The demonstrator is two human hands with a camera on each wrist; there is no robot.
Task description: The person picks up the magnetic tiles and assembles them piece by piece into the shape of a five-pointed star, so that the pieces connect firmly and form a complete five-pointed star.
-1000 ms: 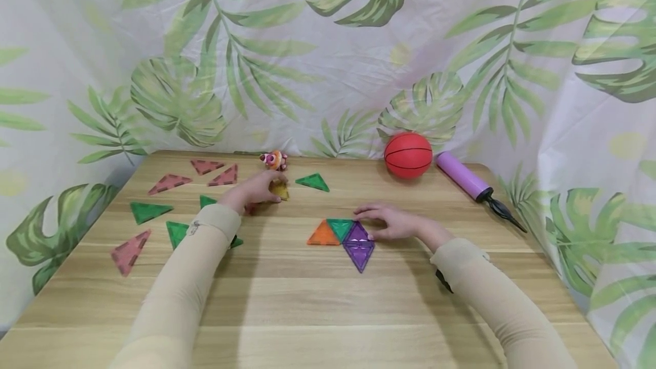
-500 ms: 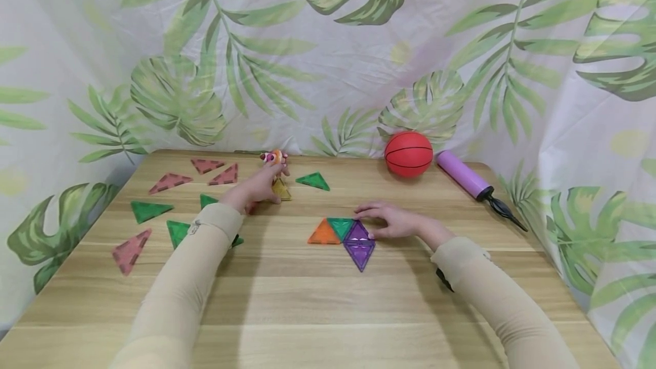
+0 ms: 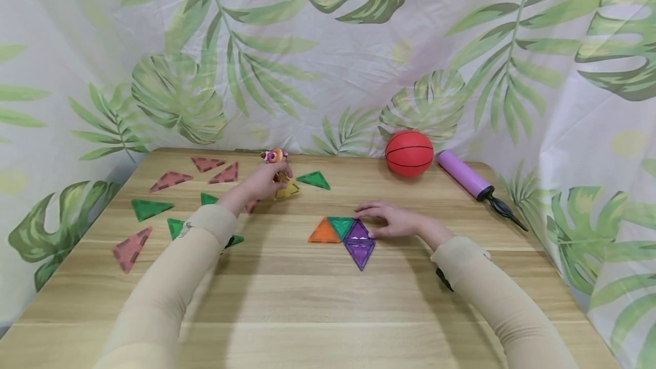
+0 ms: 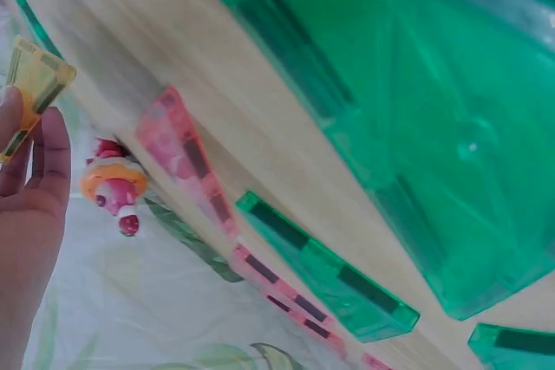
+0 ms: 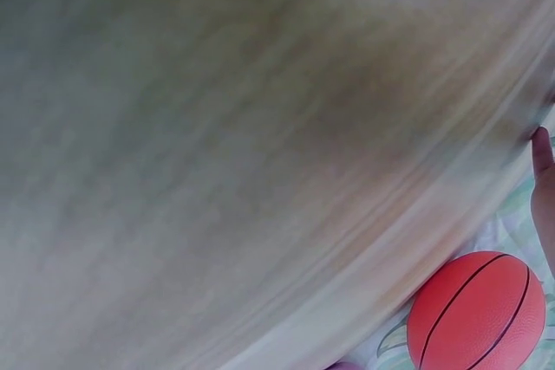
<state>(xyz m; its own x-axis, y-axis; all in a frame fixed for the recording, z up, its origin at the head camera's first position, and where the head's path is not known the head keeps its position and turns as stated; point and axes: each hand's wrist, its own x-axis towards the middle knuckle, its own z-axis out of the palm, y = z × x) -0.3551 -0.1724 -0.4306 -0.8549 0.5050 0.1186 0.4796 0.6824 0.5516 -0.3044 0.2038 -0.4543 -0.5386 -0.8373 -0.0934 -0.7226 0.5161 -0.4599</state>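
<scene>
In the head view my left hand (image 3: 265, 181) pinches a yellow triangular magnetic tile (image 3: 288, 190) between thumb and fingers. The left wrist view shows this yellow tile (image 4: 42, 75) tilted up at the fingertips. My right hand (image 3: 393, 221) rests beside two purple triangular tiles (image 3: 360, 252), its fingers relaxed and its thumb at the upper one's right edge. Those purple tiles join edge to edge into a diamond. On their left lie a teal triangle (image 3: 340, 225) and an orange triangle (image 3: 324, 233), forming one flat row with them.
Several green tiles (image 3: 151, 209) and pink tiles (image 3: 132, 248) lie scattered at the left. A green triangle (image 3: 315, 180) sits beyond the left hand, near a small toy figure (image 3: 275, 156). Along the back right are a red ball (image 3: 409, 154) and a purple hand pump (image 3: 463, 175).
My left hand has moved slightly right, and the yellow tile has shifted right with it. The right hand and the joined tiles have stayed in place.
</scene>
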